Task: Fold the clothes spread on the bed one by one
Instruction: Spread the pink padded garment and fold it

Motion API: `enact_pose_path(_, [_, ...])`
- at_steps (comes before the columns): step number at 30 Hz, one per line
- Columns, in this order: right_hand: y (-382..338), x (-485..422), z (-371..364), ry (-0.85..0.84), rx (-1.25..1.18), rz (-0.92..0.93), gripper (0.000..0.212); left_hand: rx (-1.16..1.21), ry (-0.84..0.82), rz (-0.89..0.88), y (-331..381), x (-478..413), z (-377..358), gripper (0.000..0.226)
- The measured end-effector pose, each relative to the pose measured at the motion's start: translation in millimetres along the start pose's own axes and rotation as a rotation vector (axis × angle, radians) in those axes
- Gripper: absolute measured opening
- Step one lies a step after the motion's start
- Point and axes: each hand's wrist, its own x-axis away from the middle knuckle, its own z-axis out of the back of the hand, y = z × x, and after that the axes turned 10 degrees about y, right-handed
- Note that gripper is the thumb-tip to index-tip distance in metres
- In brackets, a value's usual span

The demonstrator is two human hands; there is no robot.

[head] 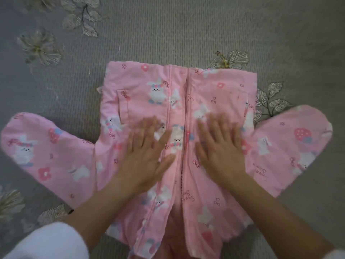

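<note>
A pink child's jacket (141, 86) with a bunny and flower print lies front up on the bed, hem away from me, zipper running down the middle. Both sleeves are spread out sideways, one to the left (46, 156) and one to the right (291, 146). My left hand (147, 154) lies flat with straight fingers on the left front panel, just beside the zipper. On the right front panel my right hand (218, 146) presses flat in the same way. Both hands look blurred.
The grey bedspread (168, 30) with embroidered leaves and flowers surrounds the jacket on all sides. A white sleeve cuff (50, 242) shows at the bottom left corner.
</note>
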Motion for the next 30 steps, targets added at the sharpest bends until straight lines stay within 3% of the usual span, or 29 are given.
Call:
enact_pose_path(2, [-3, -2, -14, -0.079, 0.026, 0.069, 0.055, -0.09, -0.01, 0.078, 0, 2, -14, 0.07])
enact_pose_path(8, [1, -42, -28, -0.101, -0.119, 0.103, 0.054, -0.104, -0.01, 0.299, 8, -33, -20, 0.072])
enact_pose_path(12, [-17, -15, -10, 0.007, -0.198, -0.017, 0.055, 0.006, -0.038, 0.272, 14, -18, 0, 0.065])
enact_pose_path(15, [-40, 35, -7, -0.099, -0.219, 0.043, 0.054, 0.024, -0.118, 0.182, 24, 27, 16, 0.057])
enact_pose_path(17, [-46, 55, 4, -0.172, -0.416, 0.029, 0.05, 0.079, -0.183, 0.137, 28, 61, 24, 0.055])
enact_pose_path(20, [-30, 80, 37, 0.046, -0.61, -0.106, 0.037, 0.341, 0.015, 0.191, 25, 112, 55, 0.043])
enact_pose_path(22, [-15, 117, 54, 0.111, -0.543, 0.016, 0.033, 0.476, 0.118, 0.342, 19, 157, 74, 0.031])
enact_pose_path(24, [-6, 163, 64, 0.04, -0.463, 0.175, 0.033, 0.574, -0.026, 0.528, 18, 202, 83, 0.031])
enact_pose_path(26, [0, 210, 61, -0.041, -0.357, 0.329, 0.043, 0.667, -0.302, 0.674, 23, 235, 81, 0.047])
enact_pose_path(28, [2, 250, 49, -0.21, -0.218, 0.497, 0.075, 0.719, -0.494, 0.713, 34, 254, 75, 0.063])
enact_pose_path(30, [-1, 266, 39, -0.386, -0.112, 0.6, 0.104, 0.668, -0.51, 0.653, 47, 259, 69, 0.058])
